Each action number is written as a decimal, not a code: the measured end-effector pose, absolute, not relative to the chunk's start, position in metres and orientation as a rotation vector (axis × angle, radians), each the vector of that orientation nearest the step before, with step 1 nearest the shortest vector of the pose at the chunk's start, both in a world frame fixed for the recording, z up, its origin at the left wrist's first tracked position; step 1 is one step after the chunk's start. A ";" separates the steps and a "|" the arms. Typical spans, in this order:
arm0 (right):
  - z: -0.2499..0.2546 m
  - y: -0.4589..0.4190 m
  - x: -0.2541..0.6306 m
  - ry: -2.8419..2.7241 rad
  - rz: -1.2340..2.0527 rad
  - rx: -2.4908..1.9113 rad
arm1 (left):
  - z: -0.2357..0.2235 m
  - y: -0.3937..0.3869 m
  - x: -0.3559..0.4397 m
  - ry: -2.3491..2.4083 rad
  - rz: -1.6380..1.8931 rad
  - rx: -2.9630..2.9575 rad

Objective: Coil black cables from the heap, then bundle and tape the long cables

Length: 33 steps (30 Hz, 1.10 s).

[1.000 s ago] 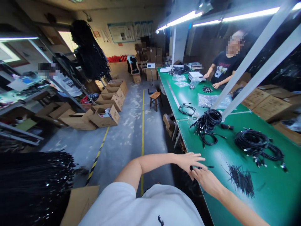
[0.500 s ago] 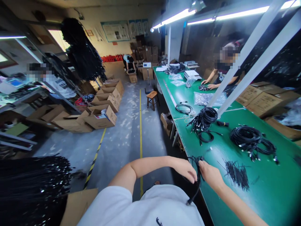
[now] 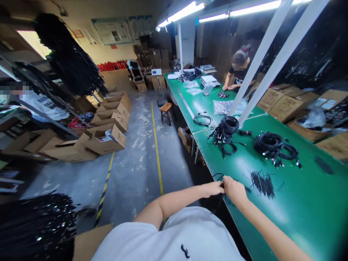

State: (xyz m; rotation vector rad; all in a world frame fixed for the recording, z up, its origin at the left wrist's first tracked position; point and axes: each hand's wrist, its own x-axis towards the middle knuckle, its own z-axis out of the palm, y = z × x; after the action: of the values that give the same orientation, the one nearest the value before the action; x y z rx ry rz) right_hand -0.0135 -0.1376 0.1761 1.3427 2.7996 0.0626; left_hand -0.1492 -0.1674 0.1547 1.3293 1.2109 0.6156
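Note:
A coiled black cable (image 3: 218, 176) is at the near-left edge of the green table, mostly hidden by my hands. My right hand (image 3: 234, 189) is closed on it, with thumb and fingers pressed together. My left hand (image 3: 214, 189) meets it from the left, its fingertips pinched on the cable against the right fingers; the exact pinch point is hidden. To the right lies a loose pile of short black ties (image 3: 262, 184). Beyond it sits a large bundle of coiled black cables (image 3: 272, 145), and another cable bundle (image 3: 227, 127) stands farther left.
White posts (image 3: 259, 61) rise from the green table (image 3: 304, 195). Across it a co-worker (image 3: 239, 74) handles small parts. Open cardboard boxes (image 3: 104, 139), a wooden stool (image 3: 165, 110) and hanging black cables (image 3: 40, 221) stand to the left of the table.
My left hand has moved in from beside the hanging cable and closed at the right fingertips. The cable's dangling end has gone from view below my hands. The camera view has shifted.

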 end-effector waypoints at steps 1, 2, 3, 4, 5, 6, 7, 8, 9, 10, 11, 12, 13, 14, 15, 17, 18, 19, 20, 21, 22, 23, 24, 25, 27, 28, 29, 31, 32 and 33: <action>0.178 -0.144 -0.017 2.764 0.027 1.387 | 0.155 -0.169 -0.148 1.176 0.637 1.243; 0.181 -0.150 -0.020 2.732 -0.006 1.424 | 0.156 -0.171 -0.148 1.159 0.668 1.146; 0.184 -0.157 -0.024 2.702 -0.044 1.474 | 0.156 -0.171 -0.147 1.154 0.701 1.051; 0.187 -0.162 -0.027 2.671 -0.097 1.552 | 0.155 -0.172 -0.146 1.158 0.731 0.966; 0.190 -0.167 -0.029 2.635 -0.174 1.663 | 0.154 -0.173 -0.144 1.166 0.757 0.893; 0.192 -0.170 -0.030 2.596 -0.281 1.799 | 0.152 -0.174 -0.142 1.174 0.785 0.834; 0.193 -0.173 -0.030 2.555 -0.417 1.950 | 0.151 -0.177 -0.139 1.177 0.829 0.782; 0.194 -0.176 -0.028 2.516 -0.576 2.099 | 0.151 -0.180 -0.137 1.169 0.900 0.735; 0.195 -0.178 -0.026 2.479 -0.755 2.227 | 0.152 -0.183 -0.135 1.153 0.970 0.707; 0.195 -0.181 -0.023 2.446 -0.943 2.323 | 0.153 -0.187 -0.134 1.133 1.031 0.698; 0.195 -0.184 -0.020 2.405 -1.141 2.394 | 0.156 -0.190 -0.134 1.113 1.066 0.709; 0.195 -0.187 -0.017 2.343 -1.349 2.442 | 0.160 -0.193 -0.134 1.103 1.062 0.741; 0.196 -0.190 -0.013 2.261 -1.561 2.464 | 0.164 -0.196 -0.135 1.107 1.020 0.788; 0.196 -0.193 -0.010 2.173 -1.749 2.462 | 0.169 -0.197 -0.136 1.120 0.968 0.831; 0.198 -0.196 -0.006 2.105 -1.877 2.457 | 0.174 -0.199 -0.136 1.135 0.921 0.863; 0.202 -0.203 0.004 2.081 -1.915 2.496 | 0.186 -0.201 -0.134 1.144 0.857 0.897; 0.204 -0.206 0.009 2.110 -1.863 2.529 | 0.192 -0.202 -0.132 1.127 0.840 0.894; 0.207 -0.210 0.015 2.151 -1.805 2.557 | 0.199 -0.203 -0.129 1.094 0.828 0.873; 0.210 -0.214 0.022 2.196 -1.759 2.588 | 0.205 -0.204 -0.126 1.050 0.823 0.832; 0.212 -0.219 0.029 2.243 -1.734 2.630 | 0.211 -0.205 -0.121 0.998 0.821 0.775; 0.213 -0.223 0.036 2.297 -1.719 2.683 | 0.217 -0.205 -0.116 0.947 0.818 0.709; 0.214 -0.227 0.042 2.350 -1.697 2.757 | 0.222 -0.206 -0.111 0.908 0.809 0.642; 0.213 -0.229 0.048 2.393 -1.672 2.834 | 0.226 -0.205 -0.106 0.882 0.792 0.580; 0.212 -0.231 0.054 2.410 -1.668 2.891 | 0.230 -0.205 -0.102 0.872 0.768 0.524; 0.208 -0.232 0.064 2.338 -1.766 2.937 | 0.236 -0.202 -0.096 0.890 0.703 0.431; 0.205 -0.230 0.069 2.263 -1.800 2.976 | 0.239 -0.200 -0.095 0.908 0.675 0.391; 0.202 -0.226 0.074 2.188 -1.793 3.036 | 0.242 -0.198 -0.095 0.925 0.652 0.354; 0.195 -0.216 0.084 2.099 -1.740 3.114 | 0.247 -0.192 -0.097 0.946 0.609 0.300; 0.192 -0.209 0.089 2.103 -1.817 3.037 | 0.250 -0.188 -0.099 0.947 0.578 0.286; 0.189 -0.201 0.093 2.105 -2.019 2.854 | 0.252 -0.185 -0.101 0.940 0.538 0.281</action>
State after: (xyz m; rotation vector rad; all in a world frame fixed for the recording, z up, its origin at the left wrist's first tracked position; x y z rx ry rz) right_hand 0.0926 -0.2011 0.1886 2.8538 2.1053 -2.0191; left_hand -0.1005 -0.1845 0.2520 0.2806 0.9404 0.5379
